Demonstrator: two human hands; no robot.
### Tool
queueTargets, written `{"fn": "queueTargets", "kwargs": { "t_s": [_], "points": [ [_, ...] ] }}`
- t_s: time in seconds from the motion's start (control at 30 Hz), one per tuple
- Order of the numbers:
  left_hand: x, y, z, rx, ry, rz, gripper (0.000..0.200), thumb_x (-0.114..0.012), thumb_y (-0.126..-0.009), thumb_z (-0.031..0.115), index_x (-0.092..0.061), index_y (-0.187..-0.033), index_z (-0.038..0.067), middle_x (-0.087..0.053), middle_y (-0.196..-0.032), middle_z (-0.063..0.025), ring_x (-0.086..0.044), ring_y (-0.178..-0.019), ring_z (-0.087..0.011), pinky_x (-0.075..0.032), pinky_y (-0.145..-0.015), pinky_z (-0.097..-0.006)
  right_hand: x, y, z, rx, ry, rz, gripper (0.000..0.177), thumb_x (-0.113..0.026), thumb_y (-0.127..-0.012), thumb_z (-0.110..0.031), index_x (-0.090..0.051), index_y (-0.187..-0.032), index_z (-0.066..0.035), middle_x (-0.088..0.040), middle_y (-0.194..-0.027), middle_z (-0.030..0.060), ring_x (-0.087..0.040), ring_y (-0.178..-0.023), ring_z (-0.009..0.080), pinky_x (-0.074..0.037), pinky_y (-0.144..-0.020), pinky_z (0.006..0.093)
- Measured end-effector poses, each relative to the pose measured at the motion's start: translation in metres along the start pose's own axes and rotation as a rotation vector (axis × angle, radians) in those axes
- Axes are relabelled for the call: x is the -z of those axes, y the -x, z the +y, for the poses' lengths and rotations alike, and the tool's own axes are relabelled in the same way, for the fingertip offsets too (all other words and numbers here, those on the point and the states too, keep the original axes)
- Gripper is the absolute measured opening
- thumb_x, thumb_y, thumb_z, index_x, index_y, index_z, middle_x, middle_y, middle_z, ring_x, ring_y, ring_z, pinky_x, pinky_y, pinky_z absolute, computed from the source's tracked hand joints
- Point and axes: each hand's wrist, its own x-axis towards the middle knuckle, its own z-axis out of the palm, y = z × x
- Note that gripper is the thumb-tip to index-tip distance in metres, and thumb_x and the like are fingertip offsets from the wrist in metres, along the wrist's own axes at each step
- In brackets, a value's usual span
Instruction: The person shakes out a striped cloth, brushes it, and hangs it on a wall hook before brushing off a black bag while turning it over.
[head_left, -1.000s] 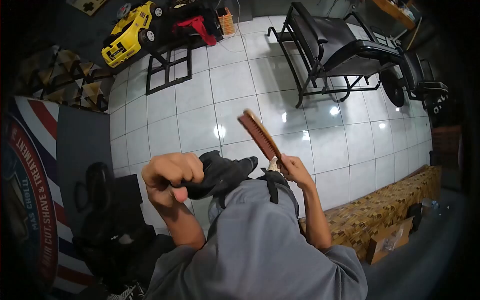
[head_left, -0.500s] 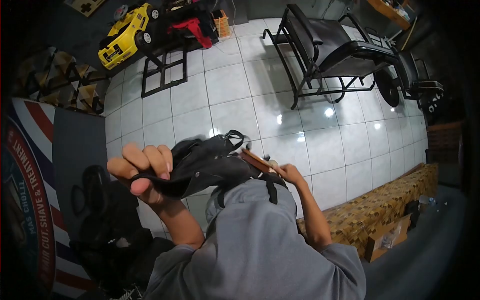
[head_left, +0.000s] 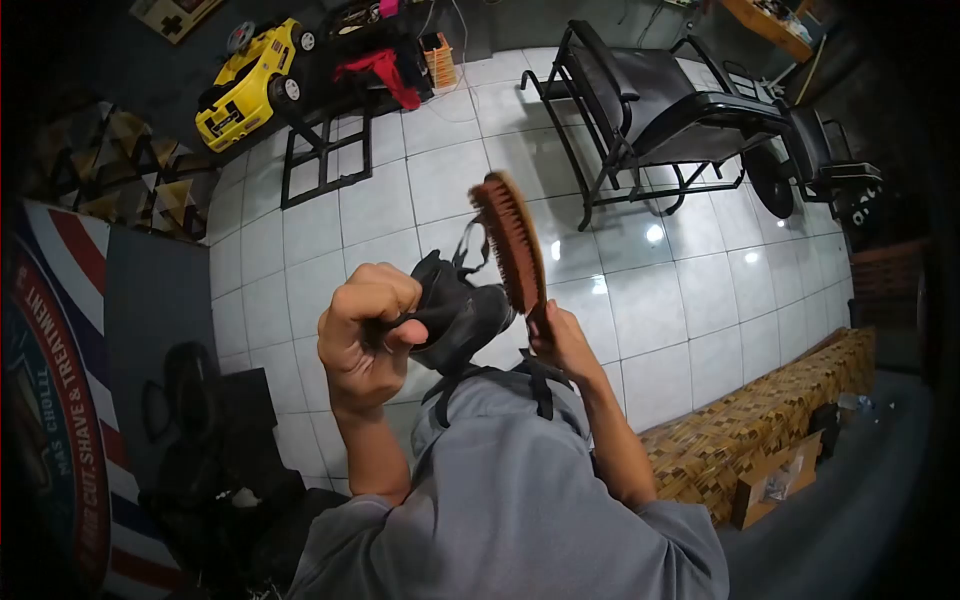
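A black bag-like item (head_left: 460,320) with straps hangs in front of my waist over the tiled floor. My left hand (head_left: 370,330) is closed on its left edge, the fingers curled and the thumb pressed below. My right hand (head_left: 568,345) grips the handle of a wooden brush (head_left: 515,245). The brush stands upright just right of the black item, its reddish-brown bristles facing left. Part of the black item is hidden behind my left fingers.
A black reclining chair (head_left: 660,100) stands ahead on the right. A yellow toy car (head_left: 250,85) and a black metal frame (head_left: 325,160) are at the upper left. A patterned bench (head_left: 740,430) runs along the lower right, beside an open cardboard box (head_left: 775,485).
My left hand has moved right and the black item is now bunched rather than stretched out. My right hand has raised the brush from low near my waist to upright.
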Motion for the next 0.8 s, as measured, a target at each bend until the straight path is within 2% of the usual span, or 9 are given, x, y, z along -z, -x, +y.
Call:
{"fn": "queueTargets", "kwargs": {
  "t_s": [0.13,0.23,0.27,0.37,0.43,0.6,0.7,0.77,0.8],
  "points": [
    [-0.015,-0.020,0.004,-0.192,-0.044,0.080,0.033,-0.069,-0.084,0.022,-0.042,-0.088,0.004,-0.045,-0.075,-0.0070,-0.043,-0.062,-0.0154,-0.039,-0.056,-0.0272,-0.025,-0.008,0.004,0.334,0.138,-0.143,0.040,-0.038,-0.100,-0.037,-0.053,-0.087,-0.002,-0.041,-0.062,0.0007,-0.038,-0.052,0.0113,-0.033,-0.047,0.0262],
    [-0.023,-0.031,0.014,-0.285,-0.055,0.319,0.038,-0.069,-0.083,0.026,-0.038,-0.090,0.005,-0.044,-0.076,-0.0073,-0.045,-0.062,-0.0152,-0.041,-0.056,-0.0270,-0.002,-0.038,0.060,0.293,0.457,0.040,0.035,-0.041,-0.100,-0.031,-0.053,-0.087,-0.001,-0.040,-0.062,0.0055,-0.040,-0.054,0.0147,-0.037,-0.051,0.0292],
    [-0.018,-0.032,0.017,-0.260,-0.079,0.314,0.039,-0.068,-0.085,0.026,-0.035,-0.090,0.006,-0.042,-0.076,-0.0071,-0.045,-0.062,-0.0145,-0.042,-0.055,-0.0275,0.012,-0.041,0.075,0.153,0.568,0.092,0.044,-0.038,-0.099,-0.039,-0.057,-0.090,0.000,-0.052,-0.068,0.0128,-0.054,-0.062,0.0235,-0.045,-0.060,0.0360],
    [-0.018,-0.031,0.024,-0.227,0.113,0.417,0.038,-0.067,-0.086,0.025,-0.033,-0.090,0.007,-0.042,-0.076,-0.0070,-0.043,-0.061,-0.0133,-0.040,-0.054,-0.0268,0.071,-0.055,0.157,0.062,0.949,0.240,0.054,-0.034,-0.098,-0.046,-0.064,-0.100,-0.001,-0.065,-0.075,0.0191,-0.064,-0.072,0.0309,-0.049,-0.063,0.0365],
    [-0.013,-0.028,0.023,-0.189,0.001,0.396,0.035,-0.060,-0.090,0.031,-0.032,-0.089,0.009,-0.031,-0.073,-0.0022,-0.031,-0.061,-0.0110,-0.035,-0.052,-0.0248,0.122,-0.055,0.216,-0.247,1.250,-0.018,0.057,-0.035,-0.095,-0.051,-0.064,-0.111,-0.004,-0.063,-0.095,0.0263,-0.061,-0.094,0.0397,-0.049,-0.078,0.0420],
    [-0.003,-0.019,0.016,-0.091,-0.044,0.374,0.036,-0.059,-0.090,0.034,-0.033,-0.090,0.009,-0.039,-0.075,-0.0039,-0.040,-0.065,-0.0116,-0.042,-0.060,-0.0250,0.119,-0.027,0.206,-0.531,1.412,0.068,0.055,-0.036,-0.093,-0.047,-0.067,-0.093,-0.001,-0.065,-0.094,0.0225,-0.061,-0.092,0.0406,-0.047,-0.079,0.0493],
    [0.003,-0.019,0.012,-0.035,-0.141,0.292,0.025,-0.062,-0.090,0.018,-0.044,-0.093,0.002,-0.056,-0.081,-0.0080,-0.049,-0.069,-0.0109,-0.041,-0.065,-0.0204,0.140,-0.053,0.221,-0.164,1.226,0.206,0.053,-0.039,-0.095,-0.047,-0.067,-0.085,-0.003,-0.066,-0.075,0.0177,-0.064,-0.067,0.0319,-0.049,-0.059,0.0400],
    [0.005,-0.017,0.015,0.196,-0.377,0.097,0.019,-0.064,-0.088,0.012,-0.050,-0.090,0.000,-0.056,-0.079,-0.0048,-0.049,-0.068,-0.0100,-0.042,-0.064,-0.0200,0.108,-0.055,0.161,-0.188,0.642,0.214,0.050,-0.041,-0.096,-0.045,-0.061,-0.078,-0.004,-0.054,-0.059,0.0035,-0.049,-0.045,0.0158,-0.037,-0.042,0.0302],
    [0.001,-0.015,0.013,0.273,-0.373,0.061,0.018,-0.064,-0.088,0.012,-0.051,-0.089,0.000,-0.056,-0.076,-0.0036,-0.049,-0.066,-0.0095,-0.042,-0.063,-0.0202,0.086,-0.052,0.121,-0.144,0.425,0.118,0.051,-0.042,-0.096,-0.048,-0.059,-0.077,-0.004,-0.048,-0.057,0.0005,-0.043,-0.046,0.0110,-0.033,-0.042,0.0269]
  ]
}}
